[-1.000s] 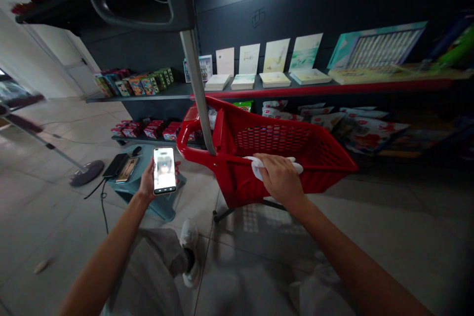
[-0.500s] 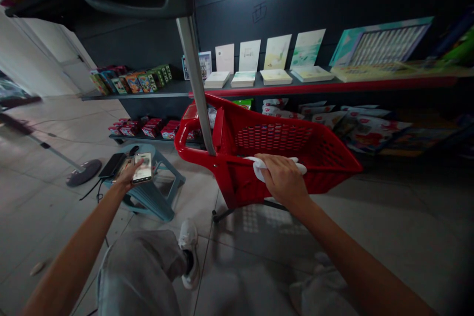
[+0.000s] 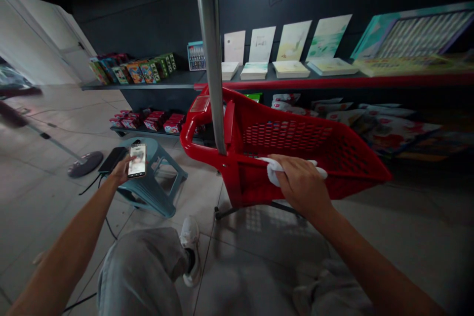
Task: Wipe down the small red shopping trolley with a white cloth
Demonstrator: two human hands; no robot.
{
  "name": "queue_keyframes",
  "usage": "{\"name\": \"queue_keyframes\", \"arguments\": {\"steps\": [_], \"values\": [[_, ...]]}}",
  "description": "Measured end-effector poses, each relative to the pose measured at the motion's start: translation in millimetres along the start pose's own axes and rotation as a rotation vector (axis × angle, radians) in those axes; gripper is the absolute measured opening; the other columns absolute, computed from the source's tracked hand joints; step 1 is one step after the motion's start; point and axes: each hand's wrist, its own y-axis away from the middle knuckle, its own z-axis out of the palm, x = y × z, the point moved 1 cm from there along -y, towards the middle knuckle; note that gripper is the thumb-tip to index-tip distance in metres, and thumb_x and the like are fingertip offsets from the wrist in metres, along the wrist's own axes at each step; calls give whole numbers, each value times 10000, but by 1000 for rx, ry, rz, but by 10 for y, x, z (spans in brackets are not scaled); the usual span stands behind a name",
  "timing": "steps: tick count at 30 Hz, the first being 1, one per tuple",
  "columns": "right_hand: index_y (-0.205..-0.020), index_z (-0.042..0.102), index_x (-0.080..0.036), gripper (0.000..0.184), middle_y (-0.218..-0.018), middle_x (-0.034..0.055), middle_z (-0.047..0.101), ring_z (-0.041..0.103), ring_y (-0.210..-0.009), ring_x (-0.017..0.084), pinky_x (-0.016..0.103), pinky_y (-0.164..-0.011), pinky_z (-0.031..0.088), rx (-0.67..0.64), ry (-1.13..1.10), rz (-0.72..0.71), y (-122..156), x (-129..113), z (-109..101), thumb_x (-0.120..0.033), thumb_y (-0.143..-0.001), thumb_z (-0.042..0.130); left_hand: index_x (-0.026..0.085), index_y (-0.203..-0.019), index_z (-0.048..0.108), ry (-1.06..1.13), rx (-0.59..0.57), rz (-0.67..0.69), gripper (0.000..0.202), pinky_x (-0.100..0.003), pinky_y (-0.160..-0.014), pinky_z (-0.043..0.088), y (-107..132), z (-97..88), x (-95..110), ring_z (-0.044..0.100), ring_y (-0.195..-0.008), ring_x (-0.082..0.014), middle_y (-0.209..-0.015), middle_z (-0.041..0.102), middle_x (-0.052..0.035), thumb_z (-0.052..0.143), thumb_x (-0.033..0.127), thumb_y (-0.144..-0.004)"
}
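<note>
A red plastic shopping basket on wheels (image 3: 333, 158) stands in front of me, with a silver handle pole (image 3: 211, 54) rising from its near corner. My right hand (image 3: 301, 185) is closed on a white cloth (image 3: 276, 170) and presses it against the basket's near rim. My left hand (image 3: 122, 170) reaches out to the left and holds a lit smartphone (image 3: 137, 161) just above a teal plastic stool (image 3: 153, 182). A dark phone or power bank (image 3: 113, 159) with a cable lies on the stool beside it.
Dark shelves along the wall carry colourful boxes (image 3: 133, 71), notebooks and cards (image 3: 274, 59), and bags lower down (image 3: 363, 118). A floor stand with a round base (image 3: 85, 163) is at the left. My bent knee (image 3: 144, 266) and white shoe (image 3: 190, 247) are below on the tiled floor.
My left hand has carried the phone away from my face and down to the stool. The right hand with the cloth has stayed on the basket rim. The view has shifted slightly.
</note>
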Motion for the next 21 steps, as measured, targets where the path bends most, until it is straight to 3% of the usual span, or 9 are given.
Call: {"name": "queue_keyframes", "arguments": {"steps": [6, 12, 17, 21], "values": [[-1298, 677, -160, 373, -1256, 99, 745, 685, -1120, 282, 425, -1032, 455, 17, 22, -12, -19, 1, 24, -256, -1044, 421, 132, -1395, 580, 214, -130, 44, 582, -525, -907, 631, 213, 234, -261, 771, -997, -331, -1093, 781, -159, 660, 342, -858], [-1289, 683, -154, 377, -1242, 104, 750, 689, -1109, 282, 426, -1026, 461, 17, 29, -1, -25, -7, 21, -245, -1031, 424, 126, -1366, 629, 275, -159, 92, 588, -459, -835, 654, 233, 609, -368, 775, -956, -330, -1050, 785, -160, 631, 448, -874], [-1293, 683, -149, 384, -1247, 105, 749, 689, -1115, 291, 441, -1025, 464, 10, 26, 2, -19, -10, 16, -240, -1027, 422, 76, -1422, 594, 232, -242, 110, 708, -494, -843, 648, 368, 821, -365, 775, -945, -340, -1062, 784, -166, 626, 268, -742], [-1290, 688, -152, 381, -1237, 101, 753, 694, -1102, 295, 443, -1010, 470, 1, 28, 6, -23, -20, 5, -247, -1035, 421, 75, -1440, 582, 188, -239, 92, 796, -497, -839, 647, 511, 992, -333, 778, -923, -326, -1055, 788, -154, 592, 182, -651]]}}
